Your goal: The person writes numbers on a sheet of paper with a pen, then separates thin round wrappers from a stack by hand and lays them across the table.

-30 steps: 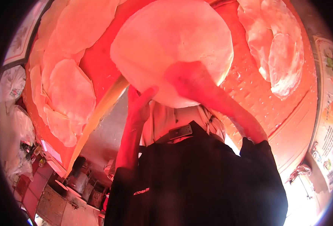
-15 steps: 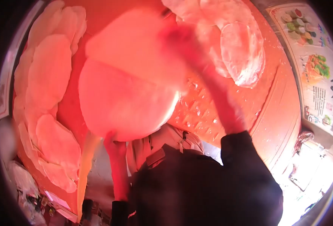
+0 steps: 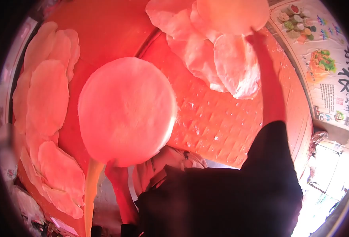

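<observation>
A pale round flatbread (image 3: 127,110), or a stack of them, lies flat in front of me; I cannot tell how many layers. At its near rim my left hand (image 3: 113,169) is closed, with the fingers partly hidden under the bread. Farther off at the upper right, my right hand (image 3: 258,39) pinches the near edge of another round flatbread (image 3: 233,15). That sheet overlaps a spread of thin flatbreads (image 3: 237,63) on the orange-red surface (image 3: 210,114). Strong red light tints everything, and the right fingers are partly dark.
More overlapping flatbreads (image 3: 46,94) line the left side. A printed food poster (image 3: 324,63) runs along the right edge. Small pale crumbs dot the textured surface. Plastic bags (image 3: 26,203) sit at the lower left, and a bright opening (image 3: 328,170) glares at the lower right.
My right hand has carried the upper flatbread from over the round one to the upper-right spread. The left hand stays at the near rim of the remaining bread. The view has shifted slightly.
</observation>
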Demonstrator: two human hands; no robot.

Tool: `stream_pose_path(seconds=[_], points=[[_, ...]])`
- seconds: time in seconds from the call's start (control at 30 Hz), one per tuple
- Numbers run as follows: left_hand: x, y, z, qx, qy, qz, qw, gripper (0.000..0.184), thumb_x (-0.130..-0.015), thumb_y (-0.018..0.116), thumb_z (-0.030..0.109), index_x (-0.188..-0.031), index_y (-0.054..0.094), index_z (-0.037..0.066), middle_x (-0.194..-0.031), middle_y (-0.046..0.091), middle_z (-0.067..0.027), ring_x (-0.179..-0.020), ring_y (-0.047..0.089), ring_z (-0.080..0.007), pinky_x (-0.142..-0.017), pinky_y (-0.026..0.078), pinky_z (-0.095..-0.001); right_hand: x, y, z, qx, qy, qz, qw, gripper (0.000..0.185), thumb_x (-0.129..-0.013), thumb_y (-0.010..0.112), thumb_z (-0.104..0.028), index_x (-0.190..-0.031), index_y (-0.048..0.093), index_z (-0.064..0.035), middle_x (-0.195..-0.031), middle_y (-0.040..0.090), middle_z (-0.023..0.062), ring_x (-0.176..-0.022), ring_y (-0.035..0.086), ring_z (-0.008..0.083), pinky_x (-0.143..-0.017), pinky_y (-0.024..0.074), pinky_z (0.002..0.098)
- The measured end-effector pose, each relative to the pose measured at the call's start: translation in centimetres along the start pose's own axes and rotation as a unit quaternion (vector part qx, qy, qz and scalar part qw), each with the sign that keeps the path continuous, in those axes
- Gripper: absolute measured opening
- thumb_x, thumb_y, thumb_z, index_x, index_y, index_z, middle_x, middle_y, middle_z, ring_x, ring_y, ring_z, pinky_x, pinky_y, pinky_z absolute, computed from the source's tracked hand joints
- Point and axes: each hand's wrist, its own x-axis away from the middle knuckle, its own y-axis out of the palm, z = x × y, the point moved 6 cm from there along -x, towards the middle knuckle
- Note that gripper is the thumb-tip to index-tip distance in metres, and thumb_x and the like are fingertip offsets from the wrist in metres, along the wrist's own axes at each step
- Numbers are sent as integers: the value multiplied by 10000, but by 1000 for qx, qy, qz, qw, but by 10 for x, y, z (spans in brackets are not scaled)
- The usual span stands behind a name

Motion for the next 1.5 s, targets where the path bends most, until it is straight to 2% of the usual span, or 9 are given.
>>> stream_pose_path(seconds=[0.1,0.2,0.33,0.6,0.7,0.87,1.03,1.33,1.5], points=[[10,24,15,-2,40,-66,997,590,-865,546,158,-1404,339,35,-1397,409,-128,-1299,386,-291,-1047,347,-446,133,104,30,11,-211,-295,932,245,-834,611,-206,-1056,651,-110,-808,621,1,-769,578,103,-641,463,243],[15,55,29,-77,67,-83,991,607,-878,567,164,-1412,314,24,-1376,423,-134,-1286,402,-285,-1041,351,-436,348,206,14,105,-107,-486,861,311,-879,567,-67,-1189,579,-53,-1029,636,60,-963,606,145,-807,492,265],[3,69,34,-245,109,-66,961,591,-878,604,142,-1389,334,17,-1311,473,-130,-1199,484,-255,-982,410,-393,515,248,-51,80,-306,-586,746,492,-749,736,-324,-1132,629,-34,-1025,645,147,-915,630,260,-830,497,369],[8,70,26,-179,96,-72,977,578,-881,626,178,-1373,359,33,-1328,472,-101,-1207,486,-235,-969,423,-389,510,262,-9,87,9,-713,695,195,-786,730,-114,-947,689,-12,-862,683,79,-840,641,151,-769,513,278],[11,68,27,-169,78,-34,982,562,-873,615,150,-1364,369,32,-1314,479,-95,-1199,489,-236,-956,432,-386,484,264,7,-35,48,-595,801,149,-793,678,-165,-835,657,-25,-738,636,76,-747,618,153,-695,496,292],[3,32,13,-166,87,80,979,558,-823,599,103,-1338,400,19,-1280,504,-93,-1167,509,-247,-945,445,-395,528,274,-1,244,-415,-529,699,84,-821,587,-121,-738,574,-111,-724,607,74,-668,633,268,-563,466,372],[0,13,0,-91,31,74,993,565,-807,568,77,-1340,398,0,-1293,500,-142,-1204,490,-282,-993,424,-419,417,255,-6,-121,3,-483,867,39,-824,646,-82,-831,655,-44,-717,664,40,-632,650,176,-592,527,301],[1,11,1,-94,19,81,992,566,-827,536,84,-1363,370,8,-1336,464,-149,-1244,454,-301,-1029,393,-442,55,-40,-46,-82,-176,-116,974,256,-878,621,-143,-1077,631,17,-872,667,101,-719,652,194,-631,546,292],[1,6,-1,-91,7,67,994,563,-821,556,90,-1354,389,16,-1336,462,-133,-1243,449,-289,-1028,387,-436,12,-173,62,-28,18,45,998,276,-853,678,-216,-941,610,37,-766,648,130,-588,636,234,-472,527,337]])
